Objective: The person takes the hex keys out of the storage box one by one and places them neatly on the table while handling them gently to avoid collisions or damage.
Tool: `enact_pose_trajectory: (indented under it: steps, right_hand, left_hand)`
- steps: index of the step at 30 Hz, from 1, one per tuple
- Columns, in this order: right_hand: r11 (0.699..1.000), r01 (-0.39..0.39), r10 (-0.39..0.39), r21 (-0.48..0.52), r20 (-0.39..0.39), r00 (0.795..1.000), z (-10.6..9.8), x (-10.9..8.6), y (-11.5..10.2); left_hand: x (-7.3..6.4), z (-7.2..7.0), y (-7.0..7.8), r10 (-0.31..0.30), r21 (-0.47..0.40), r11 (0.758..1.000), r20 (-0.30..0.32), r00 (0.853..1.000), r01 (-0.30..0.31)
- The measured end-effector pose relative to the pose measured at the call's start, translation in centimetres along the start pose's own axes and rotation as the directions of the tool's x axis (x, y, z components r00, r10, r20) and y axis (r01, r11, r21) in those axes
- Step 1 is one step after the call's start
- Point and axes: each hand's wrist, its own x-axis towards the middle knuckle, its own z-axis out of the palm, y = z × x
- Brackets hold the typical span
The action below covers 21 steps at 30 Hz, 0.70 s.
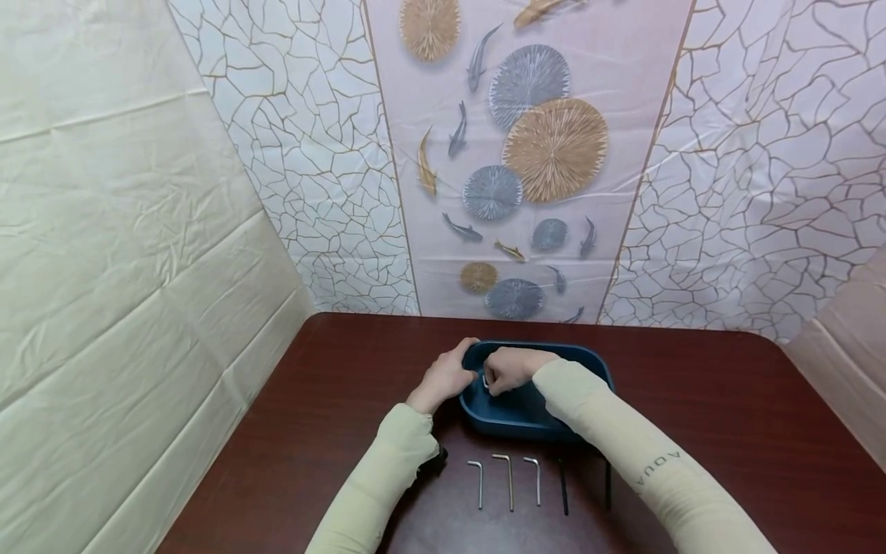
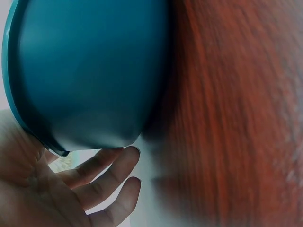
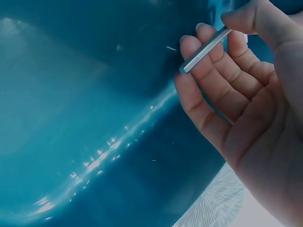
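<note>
A deep blue plastic basin (image 1: 515, 425) sits on the table. At its left end my left hand (image 1: 446, 377) grips the rim, and in the left wrist view several fingers (image 2: 111, 177) lie along the outside wall. My right hand (image 1: 511, 369) is inside the basin, near that same end. Between its thumb and fingers it pinches a silver hex key (image 3: 206, 50), whose flat-ended shaft shows in the right wrist view. The rest of that key is hidden by the hand.
In front of the basin lies a row of hex keys: silver (image 1: 481, 485), brass-toned (image 1: 511, 485), silver (image 1: 537, 483), black (image 1: 564, 488) and a dark one (image 1: 607, 486) beside the right sleeve. A black object (image 1: 436, 460) is partly under the left forearm. Patterned cloth hangs behind the dark red table (image 1: 699, 400).
</note>
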Motion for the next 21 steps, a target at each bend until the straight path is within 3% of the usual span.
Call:
enact_pose_trajectory:
  steps: [8,21]
  right_hand:
    - [1.000,-0.021,0.022,0.013,-0.053,0.998,-0.5,-0.5,0.7]
    - [0.998,0.042,-0.031,0.046,-0.210,0.977,-1.2,-2.7,1.2]
  left_hand:
    - [0.2,0.1,0.0,-0.029,0.014,0.999,0.007,1.000,0.029]
    - [0.3,0.4,-0.3,-0.012,0.001,1.000,-0.023,1.000,0.012]
